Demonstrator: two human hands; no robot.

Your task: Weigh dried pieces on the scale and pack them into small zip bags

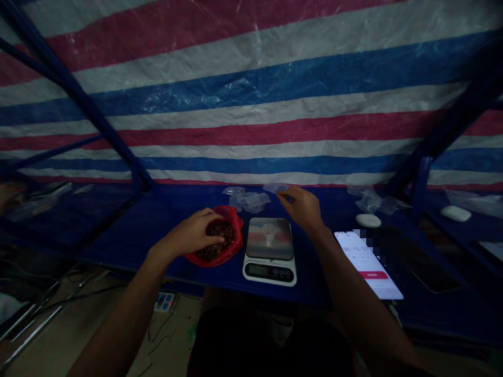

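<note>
A red plastic bag [236,222] stands open on the blue table, filled with small dark brown dried pieces [220,246] whose kind I cannot make out. My left hand [198,230] reaches over its left rim, thumb and fingers apart above the pieces; some fingertips are hidden. Right of the bag sits a white kitchen scale [269,268] with a metal plate and a small pale round spot, perhaps a reflection, on it. Behind the scale, my right hand [302,208] pinches the edge of a clear plastic bag [275,187].
More clear plastic bags [251,201] lie behind the scale. On the right are a lit phone [367,264] showing a timer, a white case [368,220] and a dark phone [436,275]. Blue metal posts [98,118] frame a striped tarp [255,131]. Another person's hand [10,195] shows far left.
</note>
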